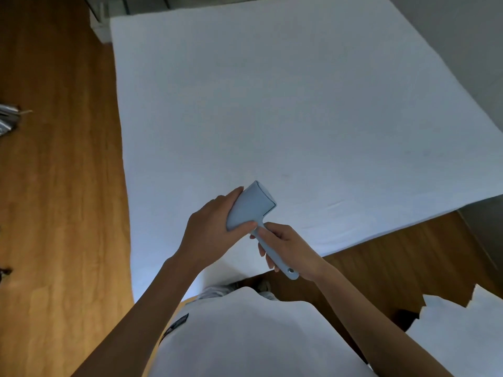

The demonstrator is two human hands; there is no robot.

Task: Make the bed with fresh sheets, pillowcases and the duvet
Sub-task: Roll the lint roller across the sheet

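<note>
Both hands grip a pale blue plastic lint roller (pixel 251 206), right hand (pixel 288 247) on its handle, left hand (pixel 215 224) around its head, probably uncovering it, above the white-sheeted bed (pixel 272 104).

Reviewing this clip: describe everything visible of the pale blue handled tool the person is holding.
The lint roller is pale blue, apparently plastic: a wide boxy head with a darker edge, narrowing to a slim handle with a hole at its end. It is held tilted above the white sheet, head away from the person. The left hand grips the head; the right hand grips the handle.
</note>
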